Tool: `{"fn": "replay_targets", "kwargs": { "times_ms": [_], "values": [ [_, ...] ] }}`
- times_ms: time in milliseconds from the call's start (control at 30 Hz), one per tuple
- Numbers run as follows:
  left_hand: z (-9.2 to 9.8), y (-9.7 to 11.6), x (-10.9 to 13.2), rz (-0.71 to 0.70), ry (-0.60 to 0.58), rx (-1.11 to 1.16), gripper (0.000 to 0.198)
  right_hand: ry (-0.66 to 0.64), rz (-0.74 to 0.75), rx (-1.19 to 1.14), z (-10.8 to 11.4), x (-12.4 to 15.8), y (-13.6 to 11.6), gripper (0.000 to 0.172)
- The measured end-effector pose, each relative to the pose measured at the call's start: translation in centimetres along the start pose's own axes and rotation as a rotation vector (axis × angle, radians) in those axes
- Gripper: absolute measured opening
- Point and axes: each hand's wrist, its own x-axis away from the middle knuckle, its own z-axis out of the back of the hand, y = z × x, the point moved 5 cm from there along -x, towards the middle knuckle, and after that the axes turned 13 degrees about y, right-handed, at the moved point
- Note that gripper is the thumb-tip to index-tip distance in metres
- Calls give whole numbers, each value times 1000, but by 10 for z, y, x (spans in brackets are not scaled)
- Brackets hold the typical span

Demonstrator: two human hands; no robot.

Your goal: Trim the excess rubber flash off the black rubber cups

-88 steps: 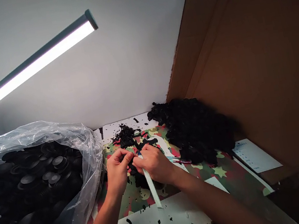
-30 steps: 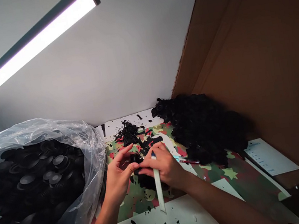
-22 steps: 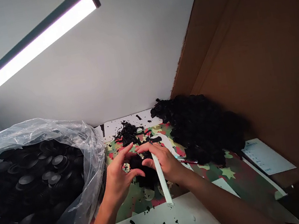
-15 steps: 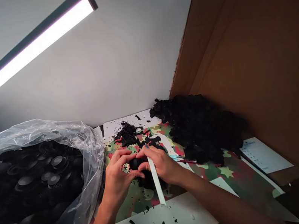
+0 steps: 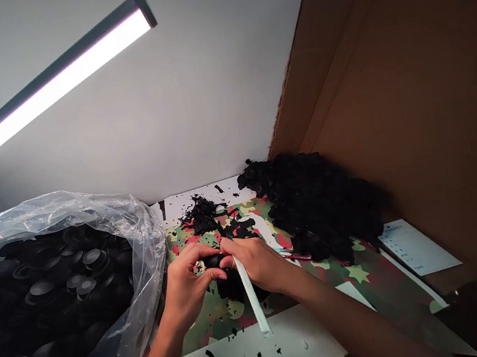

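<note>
My left hand (image 5: 189, 281) pinches a small black rounded part (image 5: 213, 261), rubber-like in look, between thumb and fingers. Close against it, my right hand (image 5: 255, 261) is closed round a slim knife with a long white handle (image 5: 253, 298). The handle slants down toward me, and the blade end is mostly hidden by my fingers. Right thumb and fingertips meet the black part's right side. Below both hands lies a dark heap of black pieces (image 5: 231, 286), partly covered by them.
At left, a clear plastic bag (image 5: 148, 242) holds many black round caps (image 5: 42, 289). Black scraps (image 5: 202, 212) lie on the camouflage-patterned sheet (image 5: 208, 324). A large black pile (image 5: 315, 202) stands against the cardboard (image 5: 393, 116). Red-handled scissors (image 5: 297, 256) and a printed paper (image 5: 419, 246) lie at right.
The knife's handle end has swung slightly right and toward me. My right hand has turned a little at the black part; my left hand keeps its pinch.
</note>
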Motion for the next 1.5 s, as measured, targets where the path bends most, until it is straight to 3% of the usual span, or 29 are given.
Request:
{"fn": "replay_targets", "kwargs": {
  "times_ms": [167, 300, 533, 667, 700, 833, 967, 1067, 1333, 1500],
  "values": [
    [2, -1, -2, 47, -43, 1, 19, -57, 114, -61, -4, 0, -1, 19],
    [-3, -15, 2, 306, -40, 217, 24, 15, 258, -18, -7, 2, -3, 22],
    [-24, -40, 16, 679, 98, 590, 41, 227, 475, 218, -11, 13, -22, 29],
    [-1, -41, 3, 603, 427, 654, 47, 269, 545, 150, -16, 23, -34, 34],
    [3, -38, -1, 565, 441, 661, 47, 295, 518, 124, -15, 23, -33, 34],
    [2, -25, -2, 439, 322, 632, 51, 311, 243, 188, -11, 10, -6, 28],
    [-5, -26, 5, 409, 272, 595, 54, 223, 50, 189, -12, 3, 20, 20],
    [-6, -32, 7, 421, 263, 582, 54, 219, 37, 205, -11, 2, 25, 8],
    [-5, -31, 9, 423, 257, 422, 38, 423, -37, -47, 15, 0, 6, 14],
    [-8, -26, 9, 389, 224, 345, 34, 434, 117, -32, 15, 2, -11, 14]
  ]
}}
